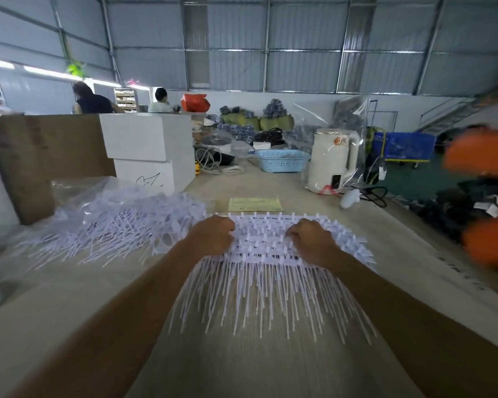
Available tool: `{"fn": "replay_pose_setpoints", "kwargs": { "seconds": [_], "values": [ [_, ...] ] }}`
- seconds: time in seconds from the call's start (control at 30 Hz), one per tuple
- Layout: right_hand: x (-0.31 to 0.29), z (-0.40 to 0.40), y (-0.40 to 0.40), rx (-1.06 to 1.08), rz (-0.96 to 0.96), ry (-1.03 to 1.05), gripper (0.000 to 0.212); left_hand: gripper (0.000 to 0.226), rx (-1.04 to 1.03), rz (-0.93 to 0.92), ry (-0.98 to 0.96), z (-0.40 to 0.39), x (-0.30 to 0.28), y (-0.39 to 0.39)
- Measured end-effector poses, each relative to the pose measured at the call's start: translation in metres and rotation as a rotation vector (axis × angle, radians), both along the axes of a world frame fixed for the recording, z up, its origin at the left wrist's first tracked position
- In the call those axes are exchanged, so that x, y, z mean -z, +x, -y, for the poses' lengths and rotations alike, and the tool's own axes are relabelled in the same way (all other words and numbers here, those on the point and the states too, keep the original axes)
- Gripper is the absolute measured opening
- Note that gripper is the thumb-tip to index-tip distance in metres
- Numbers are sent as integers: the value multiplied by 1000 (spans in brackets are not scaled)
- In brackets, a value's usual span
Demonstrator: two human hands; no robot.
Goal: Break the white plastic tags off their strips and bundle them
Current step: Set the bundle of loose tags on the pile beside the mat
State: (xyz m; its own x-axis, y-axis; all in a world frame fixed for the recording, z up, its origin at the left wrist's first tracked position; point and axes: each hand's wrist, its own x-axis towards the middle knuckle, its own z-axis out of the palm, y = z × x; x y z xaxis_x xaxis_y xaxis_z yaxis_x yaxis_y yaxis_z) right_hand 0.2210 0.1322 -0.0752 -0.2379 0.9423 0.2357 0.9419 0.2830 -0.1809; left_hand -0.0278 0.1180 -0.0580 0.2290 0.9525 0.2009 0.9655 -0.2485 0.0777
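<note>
Breaking-off step appears to be starting: left hand point(214, 235) and right hand point(309, 239) are both curling their fingers onto the stacked tag strips point(266, 248) mid-desk. Next move is probably twisting tags free. Loose tag pile point(118, 222) and bag are crowding the desk's left edge; kettle point(332, 160) is standing well apart.

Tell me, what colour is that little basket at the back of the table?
Light blue; the basket shows in the head view.
</note>
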Motion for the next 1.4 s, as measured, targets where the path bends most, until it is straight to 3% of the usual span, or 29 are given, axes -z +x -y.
{"fn": "replay_pose_setpoints", "kwargs": {
  "seconds": [0.37, 0.63, 0.7, 0.8, 0.93, 1.03, 1.13, 1.23, 1.33, 1.4],
  "values": [
    [-10, 3, 16, -38, -324, 93, 24, 12, 39, 308, 273, 4, -24, 6],
    [-60, 24, 38, -159, -689, 242, 16, 11, 76, 705, 410, 16, -46, 20],
    [-76, 31, 42, -204, -760, 261, 14, 16, 54, 962, 358, 18, -45, 21],
    [-89, 40, 56, -235, -747, 116, 15, 24, 121, 1556, 185, 27, -46, 19],
    [-71, 51, 70, -194, -716, -36, 22, 20, 139, 1909, -82, 35, -40, 17],
    [-52, 61, 65, -180, -832, -102, 23, 20, 188, 2059, -262, 40, -31, 21],
    [-33, 64, 53, -192, -897, -270, 26, 21, 61, 2194, -262, 42, -24, 37],
    [-21, 63, 44, -148, -1048, -389, 27, 25, -75, 2110, -233, 39, -19, 52],
    [-24, 63, 39, -189, -1318, -570, 29, 26, -34, 2184, -237, 38, -3, 61],
    [-28, 63, 37, -226, -1437, -553, 28, 35, 69, 2182, -245, 39, 8, 65]
  ]
}}
